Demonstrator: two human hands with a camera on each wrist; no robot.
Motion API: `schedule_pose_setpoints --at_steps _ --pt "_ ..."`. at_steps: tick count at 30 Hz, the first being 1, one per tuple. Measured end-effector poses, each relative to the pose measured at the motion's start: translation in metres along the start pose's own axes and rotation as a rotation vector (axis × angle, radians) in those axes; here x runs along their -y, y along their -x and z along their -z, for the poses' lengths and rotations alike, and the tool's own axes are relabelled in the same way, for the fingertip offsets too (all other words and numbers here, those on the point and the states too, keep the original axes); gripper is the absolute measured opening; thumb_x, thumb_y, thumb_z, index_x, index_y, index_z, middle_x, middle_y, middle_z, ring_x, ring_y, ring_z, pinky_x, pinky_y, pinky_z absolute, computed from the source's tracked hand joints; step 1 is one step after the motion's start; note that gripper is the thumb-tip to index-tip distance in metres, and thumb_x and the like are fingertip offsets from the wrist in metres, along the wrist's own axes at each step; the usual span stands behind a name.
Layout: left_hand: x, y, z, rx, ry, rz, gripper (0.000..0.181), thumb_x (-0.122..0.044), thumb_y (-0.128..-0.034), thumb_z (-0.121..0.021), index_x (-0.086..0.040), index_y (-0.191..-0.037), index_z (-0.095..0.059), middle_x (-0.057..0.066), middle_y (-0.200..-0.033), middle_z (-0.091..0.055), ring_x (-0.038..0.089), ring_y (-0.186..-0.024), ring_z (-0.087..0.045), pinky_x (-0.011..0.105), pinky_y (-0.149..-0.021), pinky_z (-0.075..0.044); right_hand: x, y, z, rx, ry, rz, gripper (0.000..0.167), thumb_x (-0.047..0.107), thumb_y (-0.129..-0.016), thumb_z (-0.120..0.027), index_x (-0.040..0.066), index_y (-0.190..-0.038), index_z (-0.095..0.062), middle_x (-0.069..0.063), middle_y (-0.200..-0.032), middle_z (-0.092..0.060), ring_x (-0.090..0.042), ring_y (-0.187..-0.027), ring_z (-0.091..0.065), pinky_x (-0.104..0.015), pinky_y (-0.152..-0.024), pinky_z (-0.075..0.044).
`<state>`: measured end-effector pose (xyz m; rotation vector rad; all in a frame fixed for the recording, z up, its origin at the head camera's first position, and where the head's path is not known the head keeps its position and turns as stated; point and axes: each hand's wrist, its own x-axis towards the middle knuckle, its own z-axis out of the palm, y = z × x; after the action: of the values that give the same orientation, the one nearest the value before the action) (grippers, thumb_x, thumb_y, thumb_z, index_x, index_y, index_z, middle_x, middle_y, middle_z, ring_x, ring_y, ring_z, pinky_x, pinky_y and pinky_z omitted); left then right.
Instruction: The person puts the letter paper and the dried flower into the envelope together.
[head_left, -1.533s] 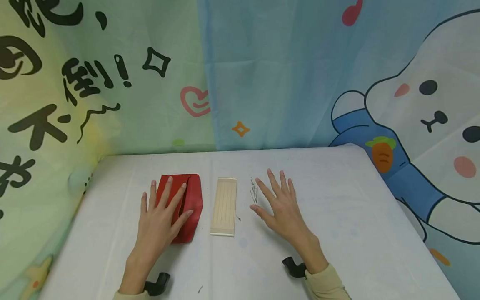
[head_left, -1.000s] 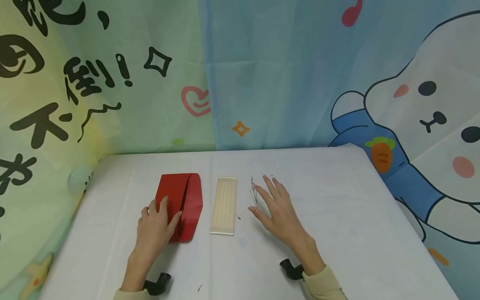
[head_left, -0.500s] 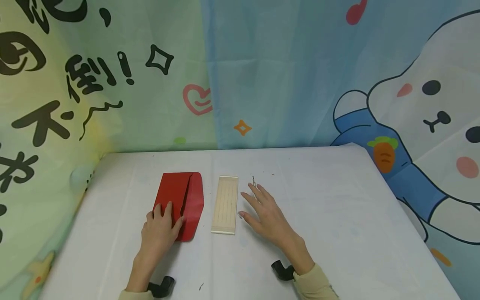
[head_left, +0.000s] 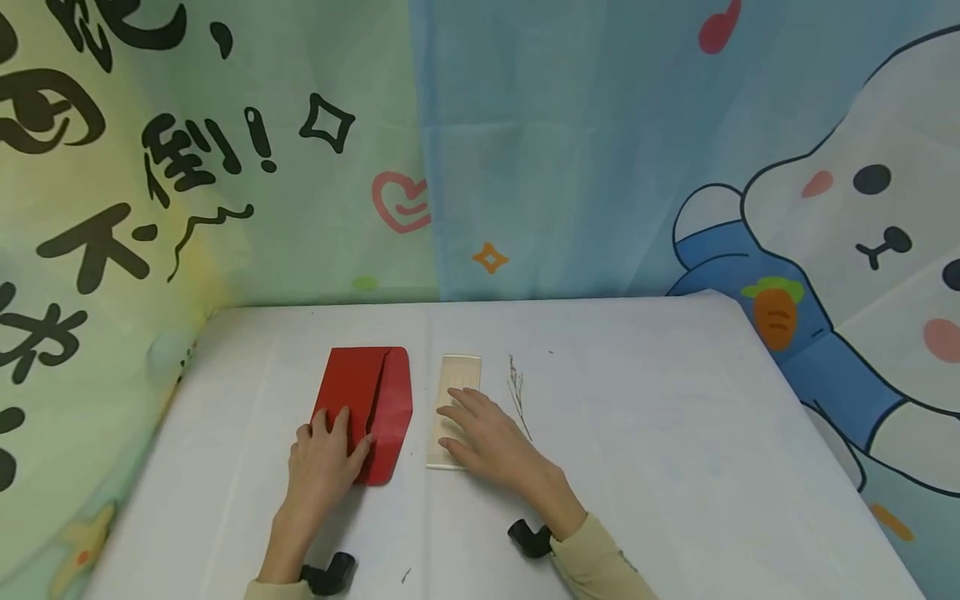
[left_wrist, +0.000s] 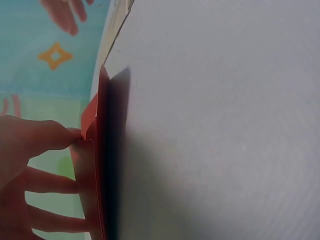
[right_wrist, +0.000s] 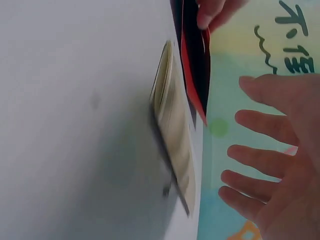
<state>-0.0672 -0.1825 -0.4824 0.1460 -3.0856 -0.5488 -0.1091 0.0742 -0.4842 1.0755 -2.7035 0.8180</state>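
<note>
In the head view a red envelope (head_left: 351, 387) lies with its flap unfolded to the right. My left hand (head_left: 325, 462) rests on its lower left part; in the left wrist view the fingers (left_wrist: 52, 181) are fairly straight and touch the envelope, thumb at its opening. To the right lies a folded strip of cream paper (head_left: 460, 369) with faint vertical lines. Over its middle hovers my right hand (head_left: 498, 446), fingers spread and apart from the folded paper (right_wrist: 175, 135) in the right wrist view. A thin dried sprig (head_left: 517, 387) lies just right of the paper.
Everything lies on a white-covered table (head_left: 675, 433). Small dark crumbs, one near the front edge (head_left: 406, 575), dot the cover. A printed curtain (head_left: 540, 167) hangs behind and to the left. A black wrist mount (head_left: 531, 539) sits at the right wrist.
My right hand has moved left, from over the dried sprig to over the cream paper, uncovering the sprig. My left hand's fingers have drawn back toward the envelope's near part.
</note>
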Motion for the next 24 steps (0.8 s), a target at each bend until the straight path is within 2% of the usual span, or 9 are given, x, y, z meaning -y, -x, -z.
schedule_pose_setpoints --at_steps 7,14,20,24 --pt "0.0 -0.001 -0.001 -0.001 0.004 0.006 0.061 -0.028 -0.0937 -0.073 0.006 -0.141 -0.054 0.037 -0.136 -0.049 0.056 -0.116 -0.051 0.066 -0.092 -0.049 0.014 -0.022 -0.015 0.052 -0.007 0.054 0.03 0.018 -0.095 -0.075 0.005 -0.122 -0.07 -0.02 -0.137 -0.063 -0.035 -0.13 -0.058 -0.046 -0.108 -0.05" --pt "0.0 -0.001 0.0 -0.002 -0.012 -0.015 0.065 -0.027 -0.0904 -0.076 0.008 -0.14 -0.054 0.038 -0.135 -0.051 0.056 -0.116 -0.052 0.067 -0.092 -0.05 0.027 -0.041 -0.028 0.151 0.02 0.049 0.03 0.019 -0.096 -0.074 0.008 -0.124 -0.071 -0.014 -0.137 -0.064 -0.028 -0.131 -0.059 -0.038 -0.108 -0.05" --pt "0.001 -0.001 -0.001 -0.007 -0.004 -0.018 0.065 -0.027 -0.0893 -0.077 0.008 -0.139 -0.055 0.038 -0.134 -0.051 0.055 -0.115 -0.053 0.066 -0.091 -0.051 0.032 -0.049 -0.037 0.19 0.047 0.046 0.029 0.021 -0.096 -0.074 0.01 -0.123 -0.072 -0.009 -0.131 -0.066 -0.023 -0.126 -0.06 -0.033 -0.103 -0.053" --pt "0.002 -0.001 0.001 -0.007 -0.007 -0.03 0.064 -0.027 -0.0905 -0.076 0.008 -0.14 -0.054 0.038 -0.134 -0.051 0.056 -0.115 -0.053 0.066 -0.092 -0.051 0.035 -0.052 -0.041 0.212 0.045 0.032 0.03 0.02 -0.096 -0.073 0.011 -0.125 -0.072 -0.01 -0.134 -0.065 -0.023 -0.127 -0.059 -0.034 -0.104 -0.053"
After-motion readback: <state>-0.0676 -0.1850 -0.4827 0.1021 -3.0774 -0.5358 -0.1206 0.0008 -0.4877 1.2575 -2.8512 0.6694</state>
